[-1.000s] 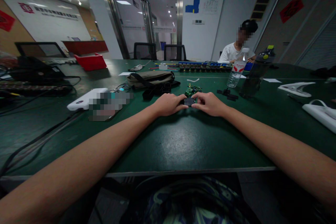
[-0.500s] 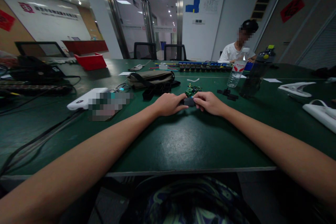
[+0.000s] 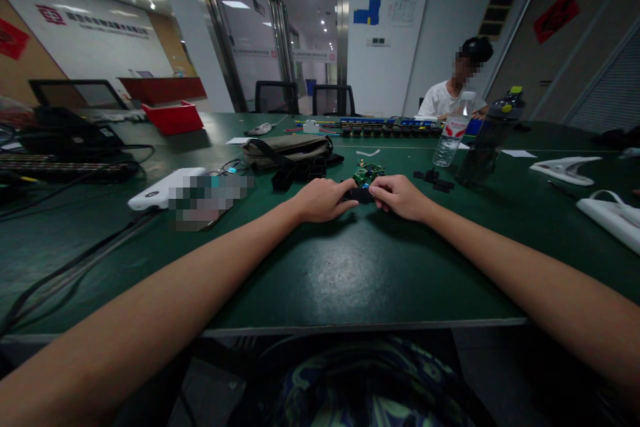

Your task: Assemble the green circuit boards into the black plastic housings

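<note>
Between my two hands is a small black rectangular piece [image 3: 361, 195], too small to name more exactly. My left hand [image 3: 323, 200] grips its left end, thumb toward me. At its right end, my right hand [image 3: 397, 195] pinches it with thumb and fingers. Just beyond the piece lie several green circuit boards [image 3: 367, 172] in a small heap, with a bit of blue near my right fingertips. More small black pieces [image 3: 435, 180] lie to the right of my right hand. Behind my left hand are further black parts [image 3: 313, 168].
A grey-brown pouch [image 3: 287, 150] lies behind my left hand. A clear water bottle [image 3: 450, 140] and a dark bottle [image 3: 487, 143] stand at right. To the left are a white box-shaped device [image 3: 165, 188], cables and a red bin [image 3: 173, 118]. Another person [image 3: 450, 97] sits across the table.
The black piece has tilted in my fingers: its grey upper face showed before, and now a darker side faces me. My hands have stayed almost in place.
</note>
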`<action>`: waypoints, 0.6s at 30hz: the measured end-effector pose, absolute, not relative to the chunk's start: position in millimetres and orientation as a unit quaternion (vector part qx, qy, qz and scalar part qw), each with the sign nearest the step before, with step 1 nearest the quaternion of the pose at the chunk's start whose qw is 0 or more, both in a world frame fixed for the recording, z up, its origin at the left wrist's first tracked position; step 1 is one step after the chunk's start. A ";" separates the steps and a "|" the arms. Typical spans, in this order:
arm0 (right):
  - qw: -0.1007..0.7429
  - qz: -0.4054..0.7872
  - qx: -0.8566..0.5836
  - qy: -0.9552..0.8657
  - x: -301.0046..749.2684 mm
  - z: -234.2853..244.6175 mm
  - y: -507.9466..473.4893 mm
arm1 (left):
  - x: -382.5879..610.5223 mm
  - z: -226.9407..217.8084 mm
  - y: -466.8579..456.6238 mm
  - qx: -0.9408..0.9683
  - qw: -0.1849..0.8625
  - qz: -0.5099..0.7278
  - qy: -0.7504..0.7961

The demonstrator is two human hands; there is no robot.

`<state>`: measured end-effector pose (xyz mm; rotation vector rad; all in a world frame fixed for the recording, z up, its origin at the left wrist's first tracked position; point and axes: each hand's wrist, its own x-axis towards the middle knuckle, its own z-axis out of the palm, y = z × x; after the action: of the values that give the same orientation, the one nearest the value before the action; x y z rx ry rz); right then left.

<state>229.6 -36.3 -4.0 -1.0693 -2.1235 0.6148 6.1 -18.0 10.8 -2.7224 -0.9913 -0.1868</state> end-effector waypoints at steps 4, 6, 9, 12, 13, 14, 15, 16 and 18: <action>0.334 0.240 -0.412 -0.813 229.3 -3.1 -37.2 | 5.8 9.6 -15.7 -0.932 0.121 -0.061 -0.336; 0.331 0.245 -0.414 -0.812 229.0 -2.5 -37.5 | 6.0 9.7 -15.3 -0.932 0.122 -0.058 -0.336; 0.328 0.253 -0.415 -0.810 228.8 -2.1 -37.4 | 6.2 9.8 -15.6 -0.934 0.115 -0.062 -0.333; 0.325 0.259 -0.412 -0.811 228.6 -2.5 -36.7 | 5.8 9.0 -15.6 -0.938 0.106 -0.071 -0.324; 0.324 0.261 -0.412 -0.811 228.6 -2.6 -36.5 | 5.6 8.4 -15.4 -0.939 0.104 -0.075 -0.321; 0.324 0.263 -0.411 -0.811 228.6 -2.7 -36.4 | 5.4 7.7 -15.1 -0.939 0.102 -0.077 -0.318; 0.323 0.267 -0.411 -0.810 228.7 -2.7 -36.3 | 5.1 7.1 -14.7 -0.940 0.101 -0.080 -0.315; 0.322 0.271 -0.410 -0.809 228.7 -2.6 -36.3 | 4.9 6.4 -14.3 -0.941 0.101 -0.083 -0.313; 0.318 0.280 -0.410 -0.807 228.8 -2.1 -36.3 | 4.7 5.3 -13.6 -0.942 0.100 -0.089 -0.309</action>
<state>228.8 -36.3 -2.1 -1.0801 -2.1245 0.7372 4.7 -13.6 5.3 -2.7839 -0.9150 -0.2621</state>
